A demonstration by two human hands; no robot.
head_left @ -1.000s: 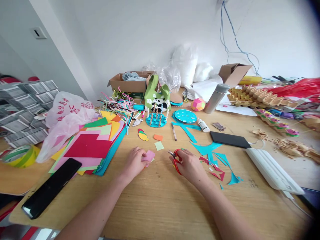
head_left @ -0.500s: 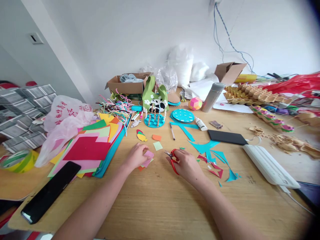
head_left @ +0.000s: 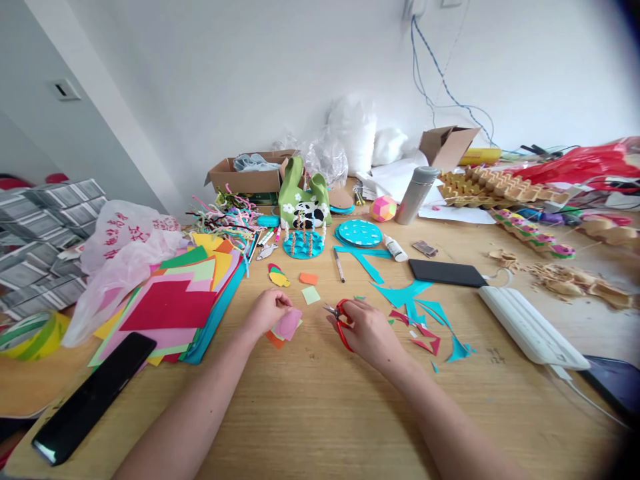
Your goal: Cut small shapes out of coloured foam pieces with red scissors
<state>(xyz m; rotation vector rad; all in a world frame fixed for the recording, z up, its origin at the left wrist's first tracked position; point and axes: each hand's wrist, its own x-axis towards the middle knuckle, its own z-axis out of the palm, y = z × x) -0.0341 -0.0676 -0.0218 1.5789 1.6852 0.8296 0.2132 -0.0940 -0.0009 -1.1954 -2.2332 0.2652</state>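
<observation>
Between the thumb and fingers of my left hand (head_left: 269,312) is a pink piece of paper (head_left: 289,325) with a faint drawn outline on it. Under it, orange paper (head_left: 275,340) and a pale green edge show. My right hand (head_left: 367,330) grips red-handled scissors (head_left: 342,327), their blades pointing left, apart from the pink paper. Beyond the hands lie a pale green square (head_left: 311,295), an orange piece (head_left: 309,278) and small cut shapes in red, green and yellow (head_left: 279,278). Blue and red paper scraps (head_left: 403,293) are scattered to the right of the scissors.
A stack of coloured sheets (head_left: 170,307) and a black phone (head_left: 95,397) lie at left. Farther back stand a blue disc with twisted posts (head_left: 304,247), a panda bag (head_left: 306,207) and a steel flask (head_left: 417,193). At right are a black slab (head_left: 447,273) and a white power strip (head_left: 533,327).
My left hand has turned the pink paper so more of its face shows. My right hand still holds the scissors. The whole view has shifted slightly.
</observation>
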